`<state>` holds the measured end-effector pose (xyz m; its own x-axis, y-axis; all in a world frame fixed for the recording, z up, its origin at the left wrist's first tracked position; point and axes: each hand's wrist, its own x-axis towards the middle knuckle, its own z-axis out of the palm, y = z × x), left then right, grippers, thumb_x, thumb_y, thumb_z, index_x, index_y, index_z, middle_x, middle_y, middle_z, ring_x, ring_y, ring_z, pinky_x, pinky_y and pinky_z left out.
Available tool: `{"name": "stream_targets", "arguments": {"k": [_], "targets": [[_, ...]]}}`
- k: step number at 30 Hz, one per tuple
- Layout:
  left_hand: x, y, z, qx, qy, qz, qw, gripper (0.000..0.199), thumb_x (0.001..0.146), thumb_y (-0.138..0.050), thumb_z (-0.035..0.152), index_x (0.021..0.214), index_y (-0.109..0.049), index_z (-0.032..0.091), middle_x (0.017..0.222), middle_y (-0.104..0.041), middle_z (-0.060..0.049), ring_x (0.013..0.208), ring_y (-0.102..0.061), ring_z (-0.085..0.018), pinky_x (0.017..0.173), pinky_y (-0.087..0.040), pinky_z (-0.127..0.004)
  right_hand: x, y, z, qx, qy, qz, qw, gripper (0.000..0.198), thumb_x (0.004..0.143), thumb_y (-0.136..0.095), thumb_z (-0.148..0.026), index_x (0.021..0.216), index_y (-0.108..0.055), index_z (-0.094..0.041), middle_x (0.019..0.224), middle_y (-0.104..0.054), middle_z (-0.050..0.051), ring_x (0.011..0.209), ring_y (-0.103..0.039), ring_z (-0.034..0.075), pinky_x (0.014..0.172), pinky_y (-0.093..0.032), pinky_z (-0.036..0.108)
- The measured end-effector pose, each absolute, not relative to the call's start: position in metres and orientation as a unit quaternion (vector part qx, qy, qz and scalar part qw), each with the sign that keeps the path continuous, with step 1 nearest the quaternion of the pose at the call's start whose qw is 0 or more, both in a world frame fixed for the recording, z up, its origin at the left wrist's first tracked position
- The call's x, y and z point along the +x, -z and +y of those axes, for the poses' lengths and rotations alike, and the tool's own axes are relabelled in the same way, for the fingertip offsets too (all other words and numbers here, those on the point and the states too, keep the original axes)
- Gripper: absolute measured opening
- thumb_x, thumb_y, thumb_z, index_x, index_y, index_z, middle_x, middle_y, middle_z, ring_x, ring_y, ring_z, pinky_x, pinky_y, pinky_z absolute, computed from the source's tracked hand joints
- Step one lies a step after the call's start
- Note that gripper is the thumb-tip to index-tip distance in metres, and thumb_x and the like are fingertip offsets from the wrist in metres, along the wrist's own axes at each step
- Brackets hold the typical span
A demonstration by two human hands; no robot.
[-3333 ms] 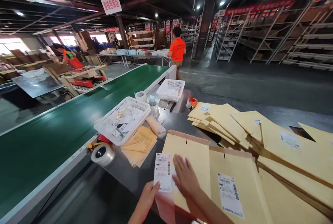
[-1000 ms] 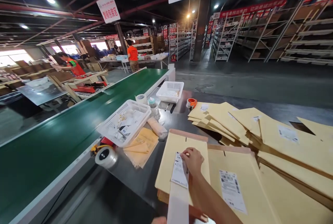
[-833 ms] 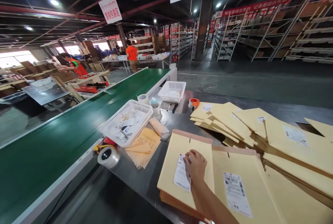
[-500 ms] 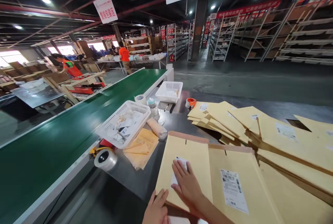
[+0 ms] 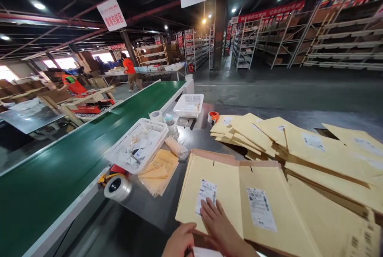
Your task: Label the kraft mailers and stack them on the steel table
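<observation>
My right hand (image 5: 218, 225) lies flat on a yellow envelope (image 5: 223, 173), fingers spread and fingertips on the lower edge of a white shipping label (image 5: 206, 193) stuck to it. My left hand (image 5: 178, 242) sits curled at the envelope's near edge, at the bottom of the view. A white paper strip (image 5: 206, 252) shows right beside it; whether the hand grips it is unclear. A second envelope (image 5: 269, 177) with its own label (image 5: 261, 209) lies to the right, touching the first.
Several labelled envelopes (image 5: 323, 157) fan out at the right. A white basket (image 5: 163, 135), small mailers (image 5: 160, 169) and a tape roll (image 5: 117, 187) sit left, beside the green conveyor (image 5: 74, 149). A farther basket (image 5: 188, 97), orange tape dispenser (image 5: 213, 116) and two people in orange (image 5: 129, 69) stand beyond.
The label came off its backing strip and now sits stuck on the envelope. My right hand smoothed it and slid down to its lower edge. My left hand came back into view.
</observation>
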<state>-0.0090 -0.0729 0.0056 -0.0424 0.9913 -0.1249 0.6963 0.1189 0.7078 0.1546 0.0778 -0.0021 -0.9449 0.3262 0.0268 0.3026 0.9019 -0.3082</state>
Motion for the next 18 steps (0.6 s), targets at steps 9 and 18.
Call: {"name": "stream_targets", "arguments": {"k": [9, 18], "targets": [[0.021, -0.005, -0.031, 0.614, -0.093, 0.729, 0.289, 0.052, 0.066, -0.053, 0.011, 0.115, -0.067, 0.021, 0.151, -0.043, -0.008, 0.143, -0.033, -0.031, 0.12, -0.021, -0.053, 0.278, -0.077, 0.134, -0.26, 0.077, -0.864, 0.424, 0.063, 0.086, -0.044, -0.007, 0.145, -0.036, -0.027, 0.134, -0.06, 0.006, 0.126, -0.055, 0.022, 0.1, -0.047, 0.039], [0.014, 0.0, -0.033, 0.65, -0.108, 0.716, 0.23, 0.029, 0.062, -0.052, 0.003, 0.079, -0.069, 0.019, 0.146, -0.048, -0.012, 0.138, -0.041, -0.029, 0.114, -0.038, -0.043, 0.358, 0.084, 0.154, -0.273, 0.193, -0.913, 0.234, 0.054, 0.062, -0.05, -0.001, 0.101, -0.07, -0.033, 0.107, -0.075, 0.002, 0.102, -0.064, 0.024, 0.093, -0.04, 0.045]]}}
